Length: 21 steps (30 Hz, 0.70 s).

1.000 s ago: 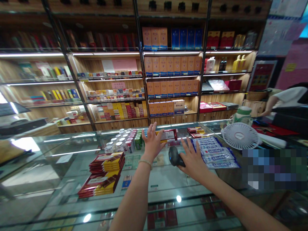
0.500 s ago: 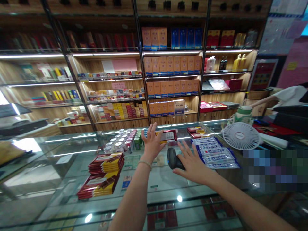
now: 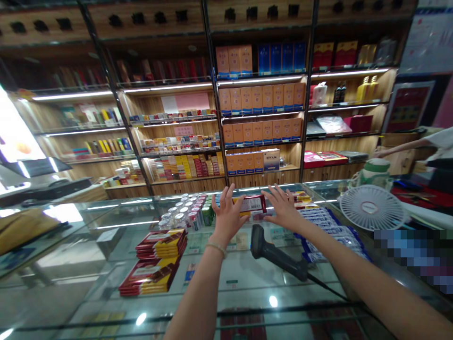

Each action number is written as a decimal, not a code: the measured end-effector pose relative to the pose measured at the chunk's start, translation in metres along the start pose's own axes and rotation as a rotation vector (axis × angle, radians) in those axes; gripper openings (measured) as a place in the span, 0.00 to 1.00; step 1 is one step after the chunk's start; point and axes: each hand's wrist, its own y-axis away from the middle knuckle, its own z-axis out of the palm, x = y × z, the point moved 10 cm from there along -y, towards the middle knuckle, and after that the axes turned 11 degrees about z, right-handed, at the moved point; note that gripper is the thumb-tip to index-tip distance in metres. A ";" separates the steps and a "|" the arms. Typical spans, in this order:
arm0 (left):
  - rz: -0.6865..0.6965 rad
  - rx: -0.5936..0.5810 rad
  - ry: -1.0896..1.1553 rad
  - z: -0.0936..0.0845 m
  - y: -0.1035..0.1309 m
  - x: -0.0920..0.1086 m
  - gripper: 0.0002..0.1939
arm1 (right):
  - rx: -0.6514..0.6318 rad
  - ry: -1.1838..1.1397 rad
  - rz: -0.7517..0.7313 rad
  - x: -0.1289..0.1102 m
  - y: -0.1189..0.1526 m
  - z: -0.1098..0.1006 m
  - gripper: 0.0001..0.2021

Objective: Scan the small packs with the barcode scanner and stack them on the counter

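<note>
A red and yellow packet (image 3: 255, 204) with a barcode label lies on the glass counter between my hands. My left hand (image 3: 228, 215) is at its left end, fingers spread. At its right end is my right hand (image 3: 283, 208), fingers also apart. Whether the fingertips touch the packet is hard to tell. Nearer to me, a black handheld scanner (image 3: 278, 255) lies on the glass, its cable running right under my right forearm. Stacks of red and yellow packets (image 3: 154, 264) are to the left.
Small cylindrical containers (image 3: 184, 210) stand left of my left hand. Blue and white packets (image 3: 334, 236) lie right of the scanner, near a white fan (image 3: 371, 207). Stocked shelves line the wall. At the far right, another person's arm (image 3: 406, 145) reaches in.
My right hand has left the scanner and moved forward to the packet's right end. The scanner is now fully in view. The camera view has shifted slightly.
</note>
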 end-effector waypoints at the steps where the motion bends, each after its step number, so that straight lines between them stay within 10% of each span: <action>1: 0.003 -0.004 -0.006 0.000 0.000 0.000 0.37 | 0.001 -0.011 -0.012 -0.001 -0.001 0.003 0.38; 16: -0.029 -0.037 -0.025 0.003 -0.006 0.008 0.44 | 0.107 -0.195 -0.037 0.017 0.004 -0.019 0.32; 21: -0.077 0.033 0.043 -0.010 -0.011 0.014 0.27 | 0.192 -0.226 0.005 0.018 0.006 -0.042 0.32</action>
